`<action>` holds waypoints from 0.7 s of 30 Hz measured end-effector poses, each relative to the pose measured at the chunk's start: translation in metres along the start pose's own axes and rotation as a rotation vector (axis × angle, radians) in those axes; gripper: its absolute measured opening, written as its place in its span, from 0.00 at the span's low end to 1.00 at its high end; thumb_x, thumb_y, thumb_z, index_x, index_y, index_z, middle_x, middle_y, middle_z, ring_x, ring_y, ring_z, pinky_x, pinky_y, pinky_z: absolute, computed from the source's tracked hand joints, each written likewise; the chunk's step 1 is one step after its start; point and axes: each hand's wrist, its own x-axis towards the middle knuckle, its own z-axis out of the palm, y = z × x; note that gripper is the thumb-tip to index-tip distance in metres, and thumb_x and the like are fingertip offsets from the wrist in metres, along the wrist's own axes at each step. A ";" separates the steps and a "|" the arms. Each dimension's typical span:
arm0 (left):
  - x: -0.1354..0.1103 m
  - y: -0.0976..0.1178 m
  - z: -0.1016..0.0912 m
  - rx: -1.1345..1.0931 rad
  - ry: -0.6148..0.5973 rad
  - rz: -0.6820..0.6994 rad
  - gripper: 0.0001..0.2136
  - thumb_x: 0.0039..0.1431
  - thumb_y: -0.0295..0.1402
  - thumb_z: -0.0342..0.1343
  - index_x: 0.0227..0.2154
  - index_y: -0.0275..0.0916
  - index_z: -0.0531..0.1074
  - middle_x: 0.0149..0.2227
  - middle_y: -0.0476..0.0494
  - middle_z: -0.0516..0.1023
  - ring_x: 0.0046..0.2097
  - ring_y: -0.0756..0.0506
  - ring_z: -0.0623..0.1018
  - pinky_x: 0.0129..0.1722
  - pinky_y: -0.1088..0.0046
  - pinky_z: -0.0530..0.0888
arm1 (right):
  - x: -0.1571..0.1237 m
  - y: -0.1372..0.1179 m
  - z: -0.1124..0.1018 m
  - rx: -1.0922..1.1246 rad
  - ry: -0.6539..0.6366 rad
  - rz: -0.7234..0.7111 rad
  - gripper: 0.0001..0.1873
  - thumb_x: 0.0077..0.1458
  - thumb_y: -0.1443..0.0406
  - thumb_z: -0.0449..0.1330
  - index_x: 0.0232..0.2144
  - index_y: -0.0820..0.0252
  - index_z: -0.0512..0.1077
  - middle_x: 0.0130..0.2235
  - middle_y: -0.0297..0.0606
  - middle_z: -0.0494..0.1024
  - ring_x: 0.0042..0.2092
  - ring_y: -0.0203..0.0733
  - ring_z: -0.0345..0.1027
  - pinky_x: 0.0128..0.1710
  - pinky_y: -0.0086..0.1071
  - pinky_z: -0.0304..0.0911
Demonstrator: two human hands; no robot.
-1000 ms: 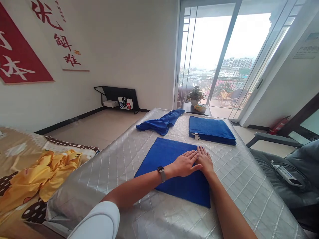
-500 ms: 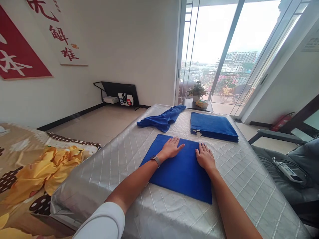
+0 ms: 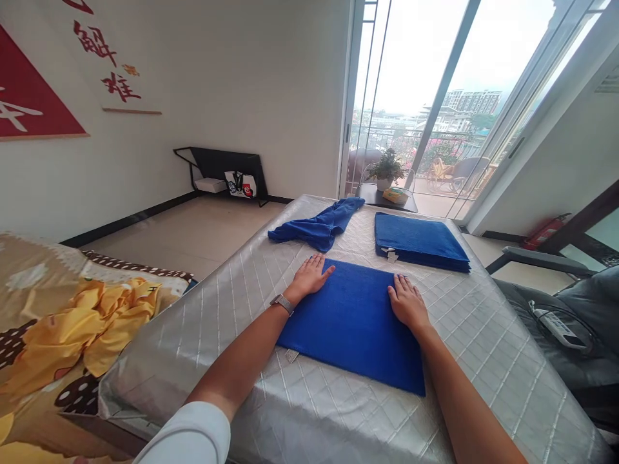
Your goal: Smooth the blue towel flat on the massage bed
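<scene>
A folded blue towel (image 3: 355, 322) lies flat on the silver quilted bed cover (image 3: 232, 322) in front of me. My left hand (image 3: 309, 276) rests flat on the towel's far left corner, fingers stretched out; a watch sits on that wrist. On the towel's right edge my right hand (image 3: 409, 303) lies palm down, fingers spread. Neither hand holds anything. Beyond them a stack of folded blue towels (image 3: 420, 241) sits at the far right, and a crumpled blue towel (image 3: 316, 227) lies at the far left.
A second bed with a brown patterned cover and yellow cloth (image 3: 82, 322) stands to the left. To the right is a grey chair with a remote (image 3: 556, 325). A potted plant (image 3: 385, 173) sits on a small table before glass balcony doors. A black shelf (image 3: 225, 177) leans by the wall.
My hands, together at the towel's middle a second ago, have slid apart: the left to the far left corner, the right to the right edge. The view has tilted slightly.
</scene>
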 end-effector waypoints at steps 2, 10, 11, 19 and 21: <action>0.001 -0.007 0.002 -0.009 0.020 -0.003 0.40 0.68 0.57 0.25 0.69 0.28 0.49 0.71 0.32 0.50 0.71 0.38 0.51 0.69 0.57 0.50 | 0.000 0.000 0.000 -0.012 -0.003 -0.006 0.33 0.68 0.57 0.34 0.70 0.66 0.49 0.72 0.41 0.48 0.72 0.43 0.38 0.69 0.41 0.37; 0.003 -0.013 0.007 -0.011 0.048 0.006 0.41 0.68 0.57 0.25 0.68 0.26 0.50 0.70 0.30 0.50 0.71 0.38 0.51 0.69 0.58 0.50 | -0.017 -0.011 -0.011 -0.134 0.093 -0.045 0.33 0.68 0.60 0.34 0.69 0.71 0.50 0.72 0.44 0.48 0.72 0.45 0.36 0.70 0.43 0.32; 0.003 -0.012 0.007 -0.014 0.049 0.005 0.41 0.68 0.58 0.25 0.69 0.28 0.50 0.70 0.30 0.50 0.71 0.38 0.51 0.69 0.57 0.50 | -0.020 -0.013 -0.012 -0.127 0.069 -0.041 0.34 0.68 0.59 0.34 0.69 0.72 0.49 0.72 0.45 0.47 0.72 0.45 0.36 0.70 0.43 0.33; -0.003 -0.007 -0.003 0.034 0.160 -0.020 0.40 0.68 0.57 0.26 0.69 0.29 0.51 0.70 0.32 0.52 0.71 0.39 0.52 0.69 0.58 0.49 | -0.030 -0.019 -0.006 -0.080 -0.136 0.024 0.37 0.68 0.53 0.33 0.71 0.71 0.42 0.73 0.45 0.40 0.72 0.46 0.34 0.69 0.45 0.37; -0.008 0.002 -0.011 0.058 0.200 0.015 0.39 0.69 0.56 0.26 0.68 0.28 0.51 0.70 0.33 0.52 0.71 0.39 0.51 0.69 0.59 0.48 | -0.029 -0.020 -0.004 -0.079 -0.135 0.041 0.37 0.68 0.53 0.33 0.71 0.71 0.41 0.73 0.44 0.39 0.72 0.47 0.33 0.69 0.46 0.36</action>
